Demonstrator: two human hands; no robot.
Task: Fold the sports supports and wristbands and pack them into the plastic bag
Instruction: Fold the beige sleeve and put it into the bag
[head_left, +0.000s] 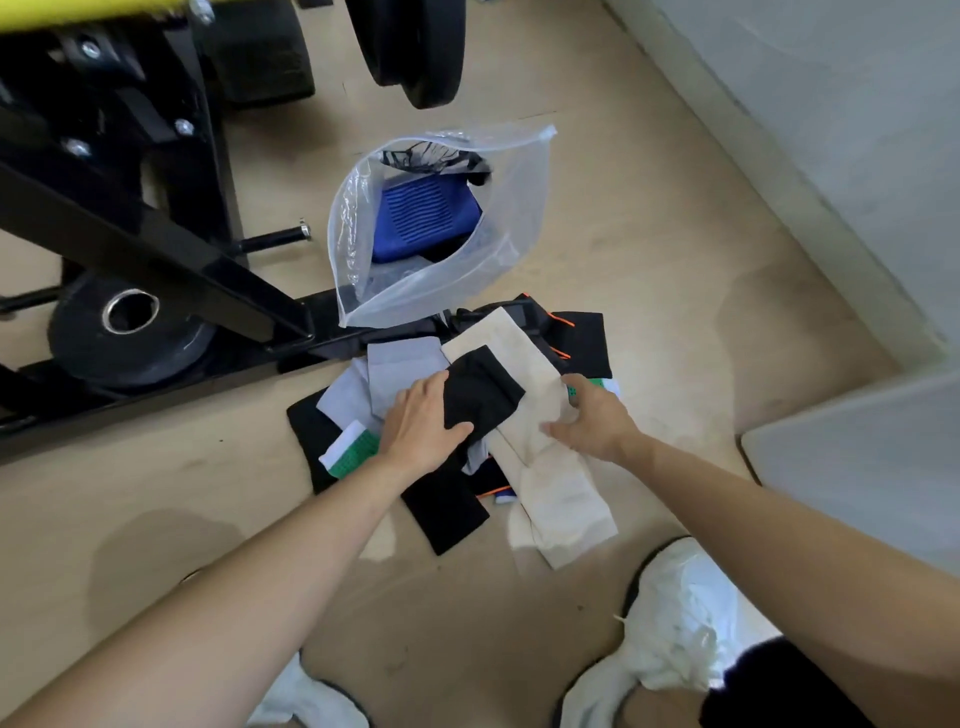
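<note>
Black support (480, 400) flat atop beige sleeve (545, 467); left hand (421, 431) grips it.

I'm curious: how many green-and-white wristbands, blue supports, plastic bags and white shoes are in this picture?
Green-and-white wristbands: 2
Blue support, inside the bag: 1
Plastic bag: 1
White shoes: 2
Total: 6

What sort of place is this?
Most likely a gym or workout room: a black weight plate lies on the floor beside a black machine frame, more plates show farther back, and sports supports are piled nearby.
</note>
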